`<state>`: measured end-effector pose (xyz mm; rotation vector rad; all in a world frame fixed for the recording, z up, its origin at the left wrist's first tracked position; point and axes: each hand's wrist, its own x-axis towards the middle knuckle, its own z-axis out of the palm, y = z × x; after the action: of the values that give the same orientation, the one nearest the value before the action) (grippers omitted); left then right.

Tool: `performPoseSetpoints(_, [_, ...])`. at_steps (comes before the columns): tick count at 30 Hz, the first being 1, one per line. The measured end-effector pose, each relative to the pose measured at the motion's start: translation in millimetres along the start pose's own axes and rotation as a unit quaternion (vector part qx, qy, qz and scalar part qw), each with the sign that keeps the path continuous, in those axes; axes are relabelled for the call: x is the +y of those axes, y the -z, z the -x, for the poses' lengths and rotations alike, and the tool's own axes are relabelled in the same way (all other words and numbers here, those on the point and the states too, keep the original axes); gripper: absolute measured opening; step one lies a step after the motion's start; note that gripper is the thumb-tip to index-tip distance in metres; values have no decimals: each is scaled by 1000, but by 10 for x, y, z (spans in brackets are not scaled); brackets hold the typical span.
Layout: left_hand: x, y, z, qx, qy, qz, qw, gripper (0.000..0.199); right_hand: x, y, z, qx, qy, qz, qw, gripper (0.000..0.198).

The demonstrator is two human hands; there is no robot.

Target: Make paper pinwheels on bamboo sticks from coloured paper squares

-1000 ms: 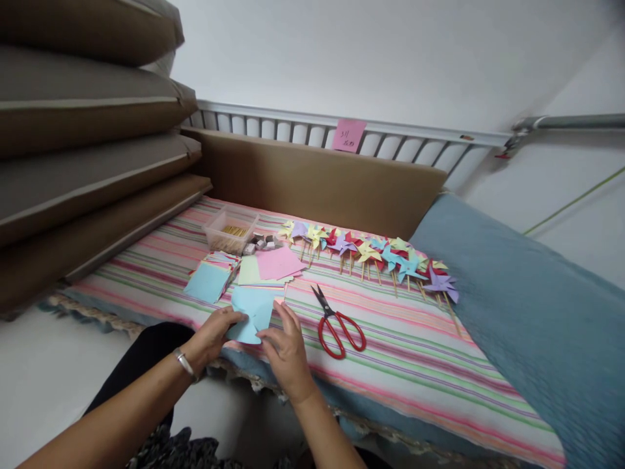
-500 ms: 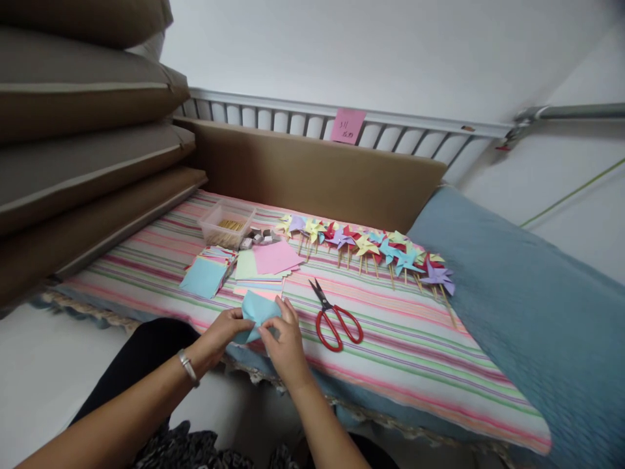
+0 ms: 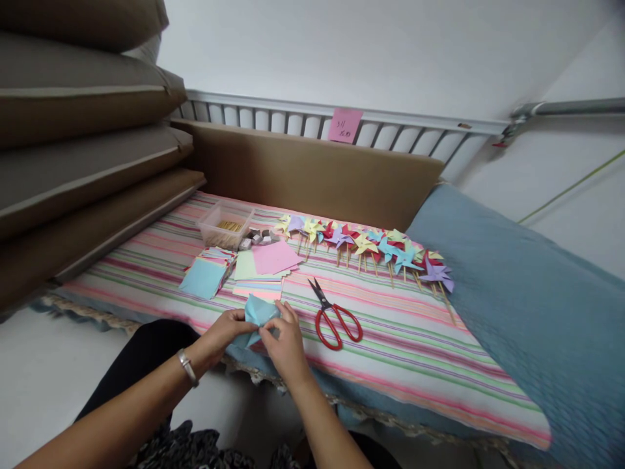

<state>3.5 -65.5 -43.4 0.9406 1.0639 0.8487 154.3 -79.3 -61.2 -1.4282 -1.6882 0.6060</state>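
Between my hands is a light blue paper pinwheel (image 3: pixel 258 311), its flaps partly folded in toward the middle. My left hand (image 3: pixel 228 333), with a silver bracelet at the wrist, pinches its left side. My right hand (image 3: pixel 284 335) closes on its right side, thumb and fingertips near the centre. The fingertips hide part of the folds. Red-handled scissors (image 3: pixel 333 316) lie with parted blades on the striped cloth (image 3: pixel 420 352), right of my hands. Just beyond the hands sit loose coloured paper sheets (image 3: pixel 276 258) and a stack of paper squares (image 3: pixel 202 277).
A clear plastic box (image 3: pixel 224 225) holds thin sticks, with small dark and white pieces (image 3: pixel 258 238) beside it. Finished pinwheels (image 3: pixel 364 244) on sticks lie in a row. A brown board (image 3: pixel 312 172) stands behind; stacked brown cushions (image 3: pixel 92 150) rise at left.
My left fingers have shifted slightly right, toward the paper's middle, drawing its left flap inward. The right hand stays almost in place. The view has tilted a little.
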Motion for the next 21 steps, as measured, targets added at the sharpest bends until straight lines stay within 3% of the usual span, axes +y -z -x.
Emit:
performPoseSetpoints(12, [37,20,-47,-5,-4,-55,998,15,-24,59,-26,10,-29,-20,999,3])
performPoseSetpoints(15, [64,51,-50,-29,27,-75,996,14,-3,180,-83,18,-68,-66,995,36])
performPoseSetpoints(18, [91,40,-15,-61,61,-99,991,14,47,249,-116,-66,-106,-139,982,69])
performPoseSetpoints(21, [106,-6,33,-81,76,-120,987,10,102,222,-103,-183,-139,-228,946,75])
